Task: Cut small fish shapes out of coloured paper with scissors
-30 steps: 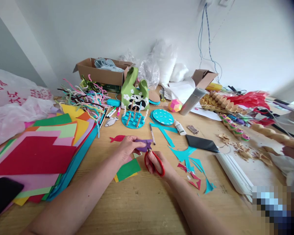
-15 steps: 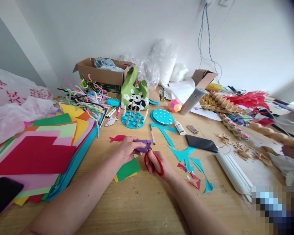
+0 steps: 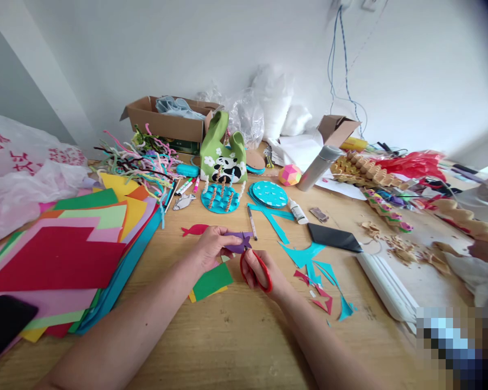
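Note:
My left hand (image 3: 214, 245) pinches a small piece of purple felt (image 3: 235, 243) between thumb and fingers, above the table's middle. The piece has a notched, tail-like right end. In my right hand (image 3: 264, 271) are red-handled scissors (image 3: 267, 276), with fingers through the loops and the blade tips at the purple piece's right end; the blades are mostly hidden. A red fish shape (image 3: 195, 230) lies just past my left hand. Green felt (image 3: 213, 281) rests on a yellow piece below the hands. A pen (image 3: 252, 223) lies beyond the purple piece.
Coloured felt sheets (image 3: 57, 254) are stacked at left. Blue scraps (image 3: 305, 253) and red scraps (image 3: 323, 298) lie right of the scissors, near a black phone-like slab (image 3: 334, 238) and a glue bottle (image 3: 298, 212). A green panda bag (image 3: 224, 157) and a silver flask (image 3: 320, 168) stand behind.
My hands, the scissors and the purple felt stay almost in place. At the far right, another person's hand and the long tan wavy piece near it have shifted slightly.

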Available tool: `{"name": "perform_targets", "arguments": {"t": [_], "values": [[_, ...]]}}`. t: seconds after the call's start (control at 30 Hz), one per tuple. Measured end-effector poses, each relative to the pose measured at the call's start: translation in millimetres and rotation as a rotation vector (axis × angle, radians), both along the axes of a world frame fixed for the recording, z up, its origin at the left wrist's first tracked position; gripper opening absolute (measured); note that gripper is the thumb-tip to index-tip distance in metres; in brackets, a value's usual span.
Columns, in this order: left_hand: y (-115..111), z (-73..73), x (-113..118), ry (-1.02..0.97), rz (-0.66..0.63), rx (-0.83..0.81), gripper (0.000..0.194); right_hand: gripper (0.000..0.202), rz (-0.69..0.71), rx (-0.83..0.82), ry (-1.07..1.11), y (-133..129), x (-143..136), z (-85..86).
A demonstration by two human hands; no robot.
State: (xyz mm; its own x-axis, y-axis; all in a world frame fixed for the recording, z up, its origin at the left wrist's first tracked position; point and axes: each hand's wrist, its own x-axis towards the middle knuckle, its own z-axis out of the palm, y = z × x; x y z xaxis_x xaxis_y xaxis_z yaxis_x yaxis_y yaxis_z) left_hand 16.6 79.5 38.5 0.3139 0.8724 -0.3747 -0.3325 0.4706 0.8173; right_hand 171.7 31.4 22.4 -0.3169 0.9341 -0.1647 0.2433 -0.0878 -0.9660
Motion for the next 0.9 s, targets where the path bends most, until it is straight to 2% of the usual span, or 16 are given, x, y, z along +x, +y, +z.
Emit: {"name": "perform_targets", "arguments": {"t": [0.3, 0.53, 0.9], "values": [[0.4, -2.2, -0.1, -0.017, 0.006, -0.006, 0.022, 0.064, -0.011, -0.009, -0.005, 0.6, 0.5, -2.8], [-0.8, 1.5, -0.3, -0.031, 0.009, -0.006, 0.018, 0.063, -0.030, -0.036, -0.007, -0.9, -1.0, 1.2], [0.1, -0.2, -0.9, 0.015, -0.013, -0.015, 0.020, 0.066, -0.037, -0.044, -0.049, -1.1, -1.8, 6.0]]}}
